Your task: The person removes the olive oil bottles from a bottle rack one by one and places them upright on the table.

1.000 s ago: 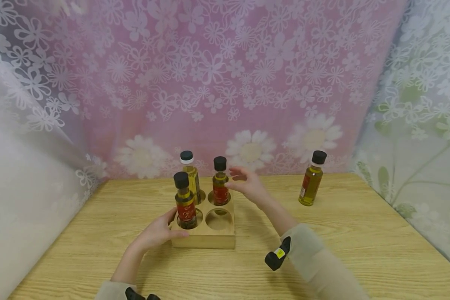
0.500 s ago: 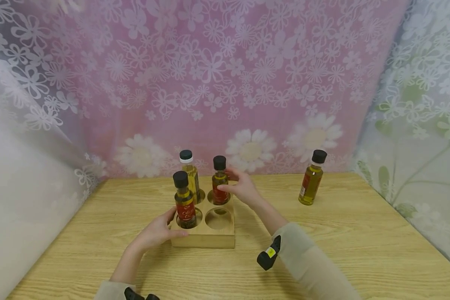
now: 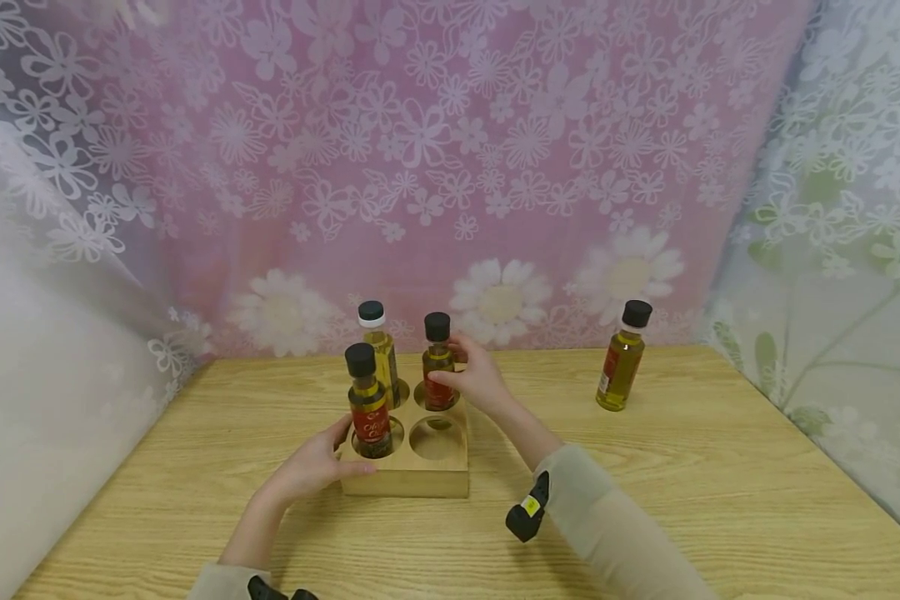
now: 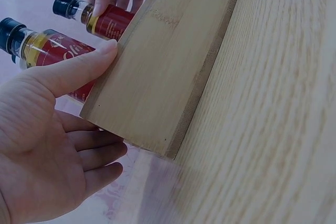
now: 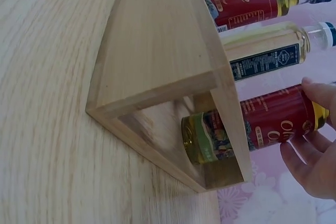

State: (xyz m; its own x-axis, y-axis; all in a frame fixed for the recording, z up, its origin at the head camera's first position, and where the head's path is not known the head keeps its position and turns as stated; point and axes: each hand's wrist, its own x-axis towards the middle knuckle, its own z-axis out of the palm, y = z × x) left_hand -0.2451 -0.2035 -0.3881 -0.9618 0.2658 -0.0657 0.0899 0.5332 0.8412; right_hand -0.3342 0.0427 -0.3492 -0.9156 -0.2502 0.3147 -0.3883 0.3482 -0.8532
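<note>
A wooden holder [image 3: 450, 479] [image 4: 168, 61] [image 5: 157, 40] with four holes stands mid-table. It carries three oil bottles: a red-labelled one front left [image 3: 367, 412] [image 4: 47, 51], a pale yellow one back left [image 3: 378, 354] [image 5: 262, 51], and a red-labelled one back right [image 3: 437, 367] [image 5: 273, 121]. The front right hole [image 3: 437, 439] has nothing in it. My left hand [image 3: 318, 460] [image 4: 47, 145] rests against the holder's front left corner, thumb flat on its face. My right hand [image 3: 459, 373] [image 5: 302, 124] grips the back right bottle, thumb and fingers around its body.
A fourth oil bottle [image 3: 621, 358] stands alone on the wooden table [image 3: 682, 467] to the right, near the back. Flowered curtains hang behind and on both sides of the table.
My right hand moved left from beside the back right bottle and closed around it. The left hand and holder stayed put.
</note>
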